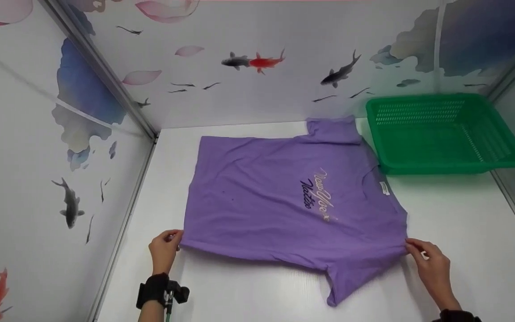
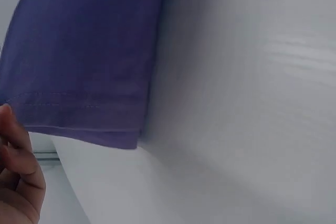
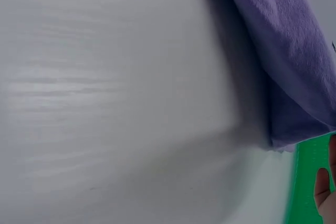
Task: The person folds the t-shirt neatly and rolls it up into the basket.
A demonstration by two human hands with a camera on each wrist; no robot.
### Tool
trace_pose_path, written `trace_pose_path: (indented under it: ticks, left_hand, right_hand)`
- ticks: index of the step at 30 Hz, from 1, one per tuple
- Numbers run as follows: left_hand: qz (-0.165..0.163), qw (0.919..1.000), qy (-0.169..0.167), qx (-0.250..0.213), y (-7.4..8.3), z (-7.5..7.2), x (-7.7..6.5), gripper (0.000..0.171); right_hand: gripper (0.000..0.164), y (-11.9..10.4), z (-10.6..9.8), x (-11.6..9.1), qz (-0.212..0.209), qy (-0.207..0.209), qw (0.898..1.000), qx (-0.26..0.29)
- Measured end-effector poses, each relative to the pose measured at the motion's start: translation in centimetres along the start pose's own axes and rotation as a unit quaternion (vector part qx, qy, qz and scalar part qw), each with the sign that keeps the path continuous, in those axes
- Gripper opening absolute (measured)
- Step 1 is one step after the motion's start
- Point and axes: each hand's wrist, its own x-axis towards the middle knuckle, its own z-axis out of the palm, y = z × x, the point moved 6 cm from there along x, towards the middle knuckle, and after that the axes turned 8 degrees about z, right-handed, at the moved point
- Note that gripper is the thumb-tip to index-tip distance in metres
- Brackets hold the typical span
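A purple T-shirt (image 1: 257, 192) lies spread sideways on the white table, its printed front up, its neckline to the right and its hem to the left. My left hand (image 1: 165, 246) pinches the near corner of the hem; in the left wrist view the stitched hem (image 2: 79, 111) hangs beside the fingers. With thumb and fingertips, my right hand (image 1: 432, 264) pinches the shirt's edge near the shoulder. The near side of the cloth is lifted a little between both hands. One sleeve (image 1: 347, 277) droops toward me, and the other sleeve (image 1: 333, 129) lies folded at the far side.
A green plastic basket (image 1: 445, 167) with perforated sides stands at the back right, close against the shirt's collar side. White panels printed with fish and petals (image 1: 257, 98) wall the table (image 1: 248, 290) at the back, left and right.
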Motion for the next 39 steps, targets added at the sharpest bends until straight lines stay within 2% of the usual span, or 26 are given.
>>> trace_pose_path:
  ticks: [2, 8, 12, 17, 21, 27, 31, 35, 39]
  left_hand:
    - [-0.025, 0.9994, 0.007, -0.023, -0.2, 0.5, 0.8, 0.018]
    - [-0.088, 0.9920, 0.027, -0.087, -0.9, 2.1, 2.6, 0.020]
    - [-0.121, 0.9867, 0.049, -0.097, -1.3, 3.1, 3.3, 0.022]
    - [-0.159, 0.9813, 0.065, -0.086, -1.8, 4.1, 3.9, 0.023]
    - [-0.168, 0.9795, 0.067, -0.088, -1.8, 4.7, 4.3, 0.024]
    - [-0.167, 0.9800, 0.079, -0.075, -1.5, 5.4, 5.3, 0.024]
    - [-0.145, 0.9832, 0.077, -0.080, -1.1, 6.1, 5.8, 0.028]
    - [-0.094, 0.9945, 0.018, -0.042, -0.6, 7.3, 6.0, 0.039]
    - [-0.029, 0.9982, -0.046, 0.023, -0.3, 8.7, 6.2, 0.039]
  right_hand:
    - [0.013, -1.1, 0.0, 0.6, 0.020, -0.003, 1.000, -0.008]
    - [0.013, -1.0, 0.9, 2.7, 0.057, -0.004, 0.998, -0.004]
    - [0.014, -0.7, 1.6, 3.7, 0.081, -0.003, 0.997, -0.008]
    - [0.016, -0.1, 2.3, 4.5, 0.126, -0.009, 0.992, -0.019]
    - [0.016, 0.3, 2.7, 4.7, 0.163, -0.006, 0.986, -0.030]
    - [0.016, 0.7, 3.7, 5.3, 0.176, 0.000, 0.984, -0.032]
    - [0.020, 1.2, 4.7, 6.1, 0.191, -0.010, 0.981, -0.031]
    - [0.028, 1.7, 5.9, 6.9, 0.191, -0.073, 0.977, -0.063]
    - [0.035, 1.5, 6.8, 7.4, 0.150, -0.142, 0.971, -0.118]
